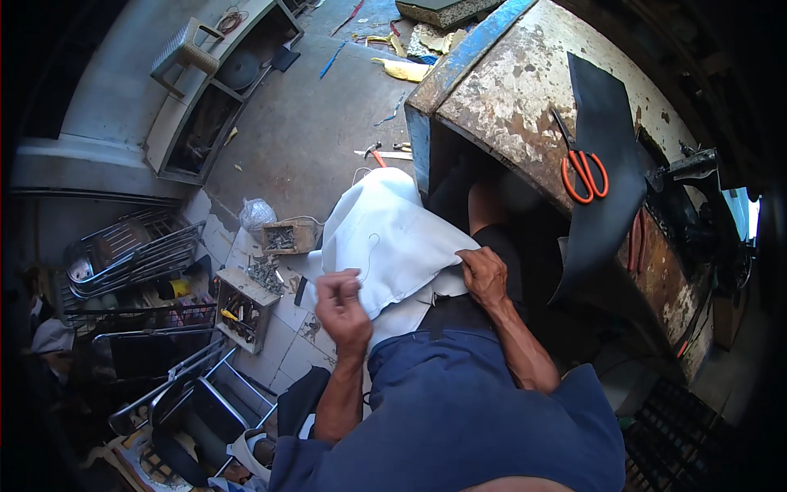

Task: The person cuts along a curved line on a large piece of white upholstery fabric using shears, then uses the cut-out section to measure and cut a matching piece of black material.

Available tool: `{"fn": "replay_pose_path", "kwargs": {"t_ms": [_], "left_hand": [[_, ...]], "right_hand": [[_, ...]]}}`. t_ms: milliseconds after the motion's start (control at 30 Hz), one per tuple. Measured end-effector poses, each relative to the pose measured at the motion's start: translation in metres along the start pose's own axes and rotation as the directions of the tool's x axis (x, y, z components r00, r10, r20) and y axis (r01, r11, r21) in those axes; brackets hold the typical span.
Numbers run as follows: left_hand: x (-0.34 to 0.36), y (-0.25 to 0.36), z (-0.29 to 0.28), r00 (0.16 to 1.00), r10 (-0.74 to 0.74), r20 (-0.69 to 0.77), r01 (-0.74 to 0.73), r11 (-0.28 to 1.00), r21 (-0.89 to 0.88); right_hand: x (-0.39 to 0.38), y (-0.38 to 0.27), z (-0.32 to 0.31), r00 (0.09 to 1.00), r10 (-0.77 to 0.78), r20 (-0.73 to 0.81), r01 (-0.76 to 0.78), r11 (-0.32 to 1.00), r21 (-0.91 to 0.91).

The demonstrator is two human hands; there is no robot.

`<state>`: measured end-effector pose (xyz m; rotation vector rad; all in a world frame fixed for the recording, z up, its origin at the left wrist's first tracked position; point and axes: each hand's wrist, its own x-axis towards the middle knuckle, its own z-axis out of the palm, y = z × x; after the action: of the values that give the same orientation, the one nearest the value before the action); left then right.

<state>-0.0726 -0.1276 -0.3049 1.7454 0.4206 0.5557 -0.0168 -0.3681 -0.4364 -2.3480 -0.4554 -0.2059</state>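
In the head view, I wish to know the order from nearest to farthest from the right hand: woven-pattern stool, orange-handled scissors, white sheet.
From the right hand:
1. White sheet: its edge is pinched there.
2. Orange-handled scissors: upper right.
3. Woven-pattern stool: far upper left.

A heavy worktop (496, 98) is shown, its pale surface mottled by flaking and brown stains, its left edge (474, 56) painted a worn blue. Left of the worktop, a grey floor (299, 115) is littered with yellow scraps (402, 69); nearer the viewer, it is replaced by grubby white tiles (305, 358). Well left of the worktop, a low open cabinet (176, 127) is set against a pale blue-white wall (102, 107), and metal-framed chairs (135, 256) are piled in the same direction, nearer the viewer. The floor left of the worktop is softly lit; the space beneath the worktop is sunk in shadow.
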Motion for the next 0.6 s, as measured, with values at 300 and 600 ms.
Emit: {"fn": "replay_pose_path", "kwargs": {"t_ms": [300,600], "left_hand": [[-0.007,-0.021,0.022,0.871,0.210,0.444,-0.430,0.762,0.484],[-0.010,-0.067,0.024,0.844,0.142,0.517,-0.484,0.617,0.621]], "right_hand": [[0.046,-0.017,-0.034,0.969,-0.162,0.186,0.135,0.979,0.150],[-0.001,0.022,-0.043,0.975,0.015,0.221,-0.028,0.998,0.058]]}}
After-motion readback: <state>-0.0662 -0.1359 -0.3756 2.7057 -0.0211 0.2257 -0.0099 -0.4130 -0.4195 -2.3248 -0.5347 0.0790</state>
